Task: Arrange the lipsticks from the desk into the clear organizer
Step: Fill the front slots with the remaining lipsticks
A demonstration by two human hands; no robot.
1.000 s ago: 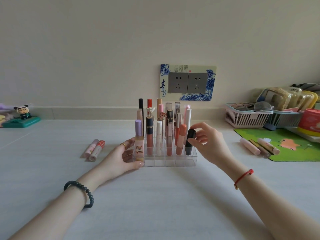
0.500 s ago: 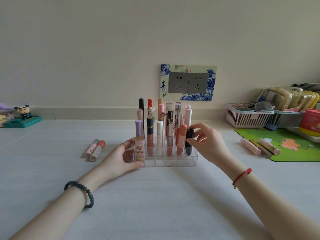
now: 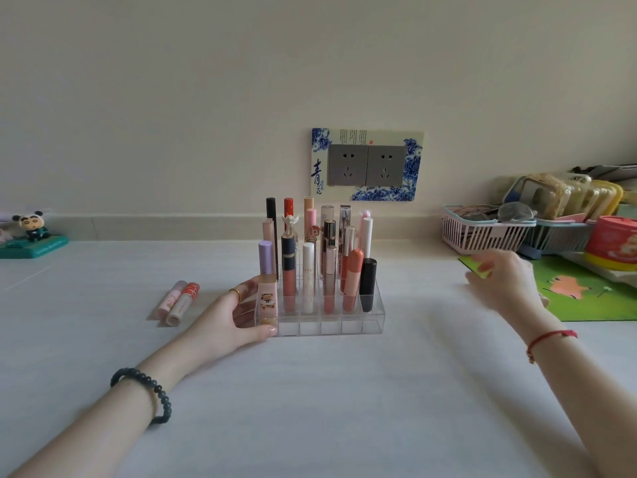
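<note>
The clear organizer (image 3: 362, 326) stands mid-desk with several lipsticks upright in its back rows; its front row is bare. A black lipstick (image 3: 367, 282) stands at the right end of the filled rows. My left hand (image 3: 224, 319) grips the organizer's left end, thumb along the front corner. My right hand (image 3: 505, 282) hovers off to the right at the green mat's edge, blurred, fingers loosely spread and holding nothing. Two lipsticks (image 3: 179, 301) lie on the desk left of the organizer.
A green mat (image 3: 586, 300) lies at the right, with a pink basket (image 3: 482, 234) and a red tin (image 3: 612, 244) behind it. A panda figure (image 3: 31, 229) sits far left. A wall socket (image 3: 367, 165) is behind the organizer.
My right hand has let go of the black lipstick, which now stands in the organizer, and has swung right to the green mat. My left hand has stayed on the organizer.
</note>
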